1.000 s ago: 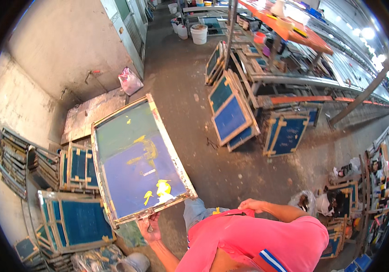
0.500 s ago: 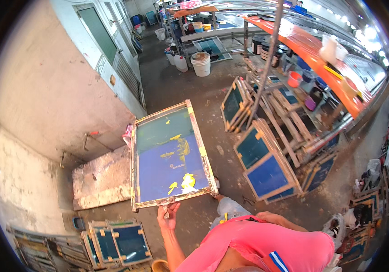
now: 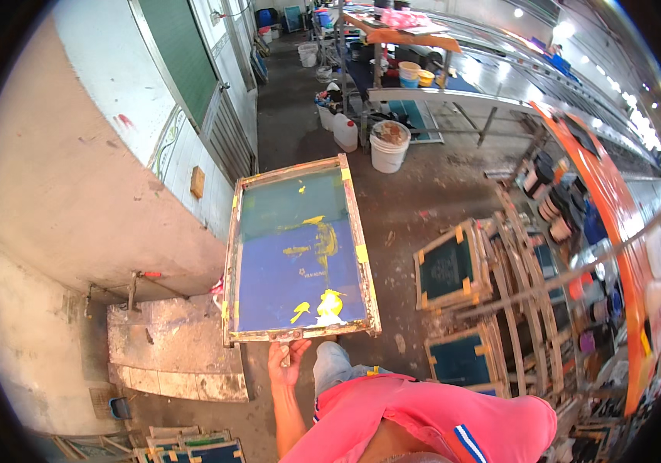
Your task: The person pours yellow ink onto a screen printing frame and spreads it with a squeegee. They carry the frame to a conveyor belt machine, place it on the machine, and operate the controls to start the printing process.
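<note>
Held out in front of me is a screen printing frame (image 3: pixel 292 255), wooden-edged, with a blue and green mesh. Yellow smears and a yellow-white blob of ink (image 3: pixel 330 306) mark its mesh. My left hand (image 3: pixel 283 363) is closed at the middle of the near edge and carries the frame. A small pale piece shows at the fingers there; I cannot make out what it is. My right hand is out of sight, past the pink shirt (image 3: pixel 431 417).
Printing frames (image 3: pixel 454 266) lean together at the right, beside a wooden rack (image 3: pixel 527 309) and an orange-topped table (image 3: pixel 616 216). A white bucket (image 3: pixel 389 154) stands ahead. On the left, a tap (image 3: pixel 134 289) juts from the wall over a low tiled basin (image 3: pixel 180 386).
My view has turned and moved forward along the floor. The frame stays in my left hand, while the bucket and table now look nearer. Part of my right arm has gone from view.
</note>
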### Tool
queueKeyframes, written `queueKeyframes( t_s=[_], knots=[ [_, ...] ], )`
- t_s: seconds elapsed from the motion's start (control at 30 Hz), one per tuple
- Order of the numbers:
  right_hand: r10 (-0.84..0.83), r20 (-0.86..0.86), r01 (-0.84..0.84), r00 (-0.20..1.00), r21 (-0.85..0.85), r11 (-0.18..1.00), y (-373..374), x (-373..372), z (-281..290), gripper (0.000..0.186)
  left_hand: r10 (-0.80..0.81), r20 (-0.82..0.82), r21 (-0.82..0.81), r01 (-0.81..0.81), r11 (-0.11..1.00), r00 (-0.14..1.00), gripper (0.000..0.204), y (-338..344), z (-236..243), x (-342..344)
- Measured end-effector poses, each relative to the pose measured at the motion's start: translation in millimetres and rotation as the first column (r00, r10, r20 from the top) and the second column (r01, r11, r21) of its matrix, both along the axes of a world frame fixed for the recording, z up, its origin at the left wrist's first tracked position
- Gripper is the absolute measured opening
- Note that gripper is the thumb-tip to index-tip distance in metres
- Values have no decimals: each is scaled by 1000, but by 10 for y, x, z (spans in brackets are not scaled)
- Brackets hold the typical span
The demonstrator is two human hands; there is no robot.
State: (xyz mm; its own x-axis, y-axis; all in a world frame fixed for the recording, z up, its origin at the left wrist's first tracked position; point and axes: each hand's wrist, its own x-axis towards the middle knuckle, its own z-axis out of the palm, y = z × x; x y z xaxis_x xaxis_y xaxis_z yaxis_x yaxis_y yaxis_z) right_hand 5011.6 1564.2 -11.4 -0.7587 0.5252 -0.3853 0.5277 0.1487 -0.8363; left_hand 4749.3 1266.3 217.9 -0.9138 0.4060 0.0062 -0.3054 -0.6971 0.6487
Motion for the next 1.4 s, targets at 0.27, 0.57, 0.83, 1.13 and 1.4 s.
queueKeyframes(
  t_s=[0.27,0.57,0.83,1.13,1.4],
  knots=[
    [-71,-40,75,997,126,989,679,-2883,-129,36,-73,-17,-88,72,993,997,43,1097,-142,-2911],
    [-78,28,80,997,-47,996,1805,-5728,-436,45,-95,1,-100,94,990,995,44,2225,-72,-5835],
    [-236,-87,251,968,268,930,3777,-9091,-500,38,-80,-44,-185,70,980,996,44,3421,-37,-8140],
    [56,-79,-70,995,-180,981,5164,-13162,-149,31,-6,-72,-279,-14,960,997,45,4517,-634,-11166],
    [-111,272,232,956,-466,854,5502,-14119,-1241,27,-72,42,-328,82,941,997,41,5445,-760,-14324]
  ],
)
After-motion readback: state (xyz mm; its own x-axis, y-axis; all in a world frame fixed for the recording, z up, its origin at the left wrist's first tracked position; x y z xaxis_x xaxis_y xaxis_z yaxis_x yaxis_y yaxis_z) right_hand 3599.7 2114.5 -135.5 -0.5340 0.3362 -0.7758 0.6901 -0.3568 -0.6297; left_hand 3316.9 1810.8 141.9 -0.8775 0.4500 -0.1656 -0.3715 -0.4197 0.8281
